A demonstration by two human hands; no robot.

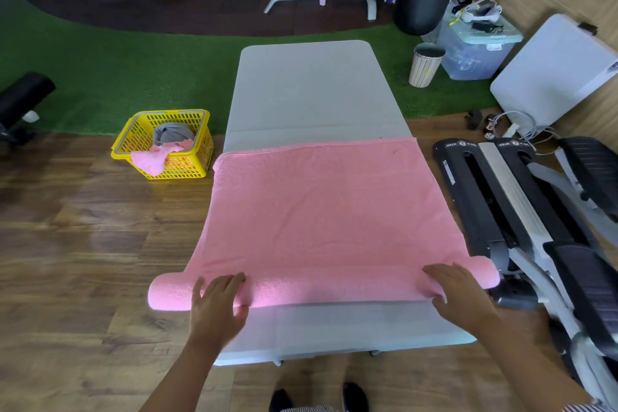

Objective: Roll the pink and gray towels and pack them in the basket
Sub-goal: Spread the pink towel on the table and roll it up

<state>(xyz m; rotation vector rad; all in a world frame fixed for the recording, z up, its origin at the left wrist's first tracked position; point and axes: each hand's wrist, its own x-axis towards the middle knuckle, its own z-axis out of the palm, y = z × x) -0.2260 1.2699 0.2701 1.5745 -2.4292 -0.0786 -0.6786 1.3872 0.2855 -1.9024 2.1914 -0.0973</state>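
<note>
Both hands, left hand and right hand, lie spread and flat on the rolled near edge of the pink towel, one toward each end, likely so it rolls evenly. The towel lies across the table; the basket waits on the floor just beside it.

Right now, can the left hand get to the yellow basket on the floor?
Probably not from here. The left hand rests on the rolled end of the pink towel, and the yellow basket sits on the floor past the table's left side, looking beyond arm's reach without stepping over.
</note>
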